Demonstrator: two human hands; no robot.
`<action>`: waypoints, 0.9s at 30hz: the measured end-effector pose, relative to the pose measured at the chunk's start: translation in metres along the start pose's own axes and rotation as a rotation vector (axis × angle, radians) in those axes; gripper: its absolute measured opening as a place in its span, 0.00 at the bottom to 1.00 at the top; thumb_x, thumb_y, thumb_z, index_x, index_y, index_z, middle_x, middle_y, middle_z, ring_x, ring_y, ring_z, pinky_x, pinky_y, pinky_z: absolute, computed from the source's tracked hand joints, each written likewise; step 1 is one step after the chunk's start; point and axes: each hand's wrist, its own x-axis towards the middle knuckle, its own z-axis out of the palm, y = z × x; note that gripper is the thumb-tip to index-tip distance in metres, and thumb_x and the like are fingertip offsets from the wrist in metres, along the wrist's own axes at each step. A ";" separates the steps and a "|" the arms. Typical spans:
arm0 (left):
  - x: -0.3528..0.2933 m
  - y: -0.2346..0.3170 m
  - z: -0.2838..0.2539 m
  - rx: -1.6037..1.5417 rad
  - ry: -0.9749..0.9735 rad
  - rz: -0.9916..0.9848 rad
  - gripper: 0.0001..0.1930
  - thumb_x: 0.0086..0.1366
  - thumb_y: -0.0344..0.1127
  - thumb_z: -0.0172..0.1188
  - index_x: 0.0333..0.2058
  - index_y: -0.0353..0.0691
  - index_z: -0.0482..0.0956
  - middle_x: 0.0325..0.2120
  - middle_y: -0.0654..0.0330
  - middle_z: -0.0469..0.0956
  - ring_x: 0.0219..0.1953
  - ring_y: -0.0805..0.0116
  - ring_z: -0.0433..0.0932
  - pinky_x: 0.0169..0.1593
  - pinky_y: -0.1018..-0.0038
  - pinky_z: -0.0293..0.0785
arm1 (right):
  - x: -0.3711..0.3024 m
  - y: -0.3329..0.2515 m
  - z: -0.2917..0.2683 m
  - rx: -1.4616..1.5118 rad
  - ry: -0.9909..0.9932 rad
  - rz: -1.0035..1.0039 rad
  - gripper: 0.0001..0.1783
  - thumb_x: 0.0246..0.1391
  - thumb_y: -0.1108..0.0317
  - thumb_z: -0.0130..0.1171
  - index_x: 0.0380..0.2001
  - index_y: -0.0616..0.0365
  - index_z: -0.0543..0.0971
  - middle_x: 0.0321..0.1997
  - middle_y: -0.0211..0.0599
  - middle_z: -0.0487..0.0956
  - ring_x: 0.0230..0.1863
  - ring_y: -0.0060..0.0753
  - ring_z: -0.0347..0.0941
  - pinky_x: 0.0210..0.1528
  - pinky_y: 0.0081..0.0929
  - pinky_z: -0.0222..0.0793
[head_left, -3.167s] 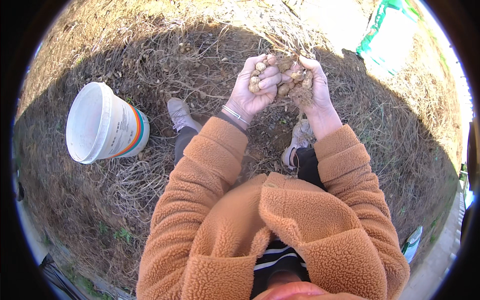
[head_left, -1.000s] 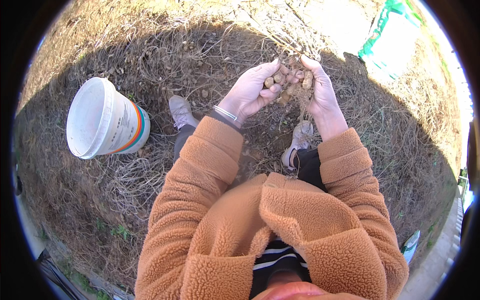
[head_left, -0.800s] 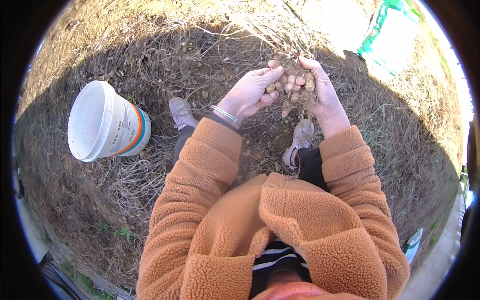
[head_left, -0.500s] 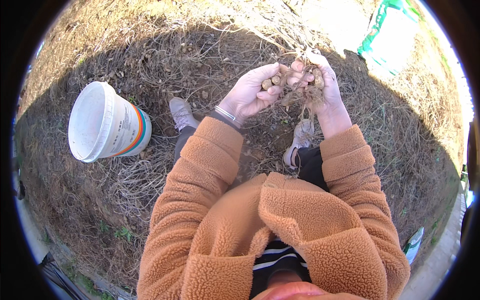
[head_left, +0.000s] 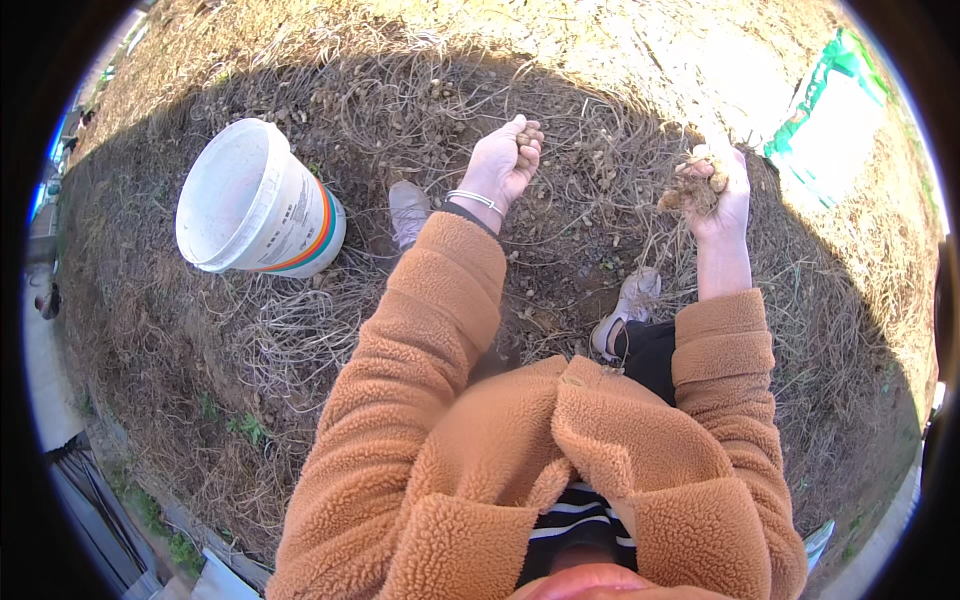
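Observation:
My left hand (head_left: 500,168) is closed around several peanuts (head_left: 528,135), their tan shells showing between the fingers. Well apart from it, to the right, my right hand (head_left: 725,190) grips the root end of a dried peanut plant (head_left: 697,192), with soil, fine roots and a few pods hanging at the fingers. The plant's pale stems run up from the fist into the bright light, where they are hard to make out. A white bucket (head_left: 232,195) with orange and teal stripes stands tilted-looking to the left of my left hand; its visible inner wall is pale.
Dry vines and stalks (head_left: 310,325) cover the dark soil around my shoes (head_left: 630,308). A green and white sack (head_left: 835,120) lies in sunlight at the far right. Dark sheeting (head_left: 100,510) and a concrete strip edge the lower left.
My hands have drawn apart: the left one closed over the peanuts and went left, the right one carried the plant right. The view has shifted, so the bucket appears higher and farther right.

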 end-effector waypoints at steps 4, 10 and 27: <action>-0.007 -0.002 -0.001 0.166 -0.064 0.041 0.13 0.71 0.37 0.49 0.40 0.29 0.70 0.25 0.65 0.67 0.20 0.86 0.64 0.19 0.91 0.64 | -0.004 -0.004 0.014 0.000 -0.173 0.147 0.07 0.62 0.65 0.49 0.30 0.54 0.69 0.19 0.28 0.69 0.21 0.22 0.67 0.30 0.25 0.69; -0.037 0.139 -0.044 -0.214 -0.186 0.460 0.12 0.72 0.37 0.46 0.34 0.34 0.69 0.22 0.67 0.65 0.20 0.82 0.63 0.20 0.89 0.63 | -0.010 -0.002 0.026 -0.077 0.010 0.126 0.09 0.62 0.60 0.51 0.33 0.53 0.69 0.17 0.26 0.68 0.21 0.22 0.67 0.26 0.23 0.67; -0.097 0.039 0.023 0.722 -0.117 0.588 0.09 0.69 0.32 0.52 0.42 0.35 0.77 0.36 0.59 0.80 0.39 0.71 0.79 0.44 0.76 0.77 | -0.011 0.035 0.029 -0.048 0.043 0.120 0.13 0.60 0.58 0.55 0.40 0.57 0.73 0.30 0.34 0.77 0.28 0.25 0.74 0.34 0.28 0.74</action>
